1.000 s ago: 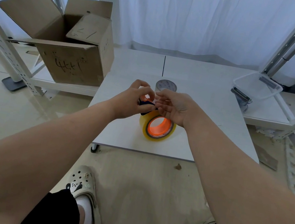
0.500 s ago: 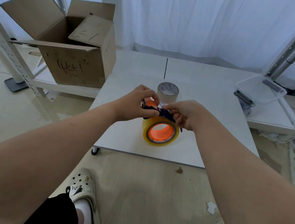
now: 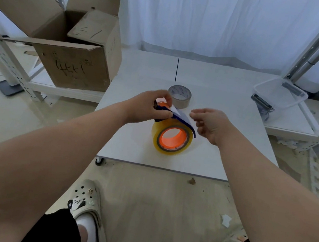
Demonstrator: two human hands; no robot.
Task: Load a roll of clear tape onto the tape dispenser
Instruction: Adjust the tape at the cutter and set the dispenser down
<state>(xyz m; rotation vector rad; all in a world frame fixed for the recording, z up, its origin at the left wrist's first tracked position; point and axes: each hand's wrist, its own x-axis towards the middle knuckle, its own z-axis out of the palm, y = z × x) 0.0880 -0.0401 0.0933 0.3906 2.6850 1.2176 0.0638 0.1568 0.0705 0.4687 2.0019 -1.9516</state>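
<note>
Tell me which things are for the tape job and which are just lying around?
For the job: tape dispenser, clear tape roll, left hand holding the dispenser, right hand.

Just lying around: second tape roll, cardboard box, plastic container.

On the table [image 3: 229,102], a spare roll [image 3: 179,96] sits behind the dispenser [image 3: 173,131].
</note>
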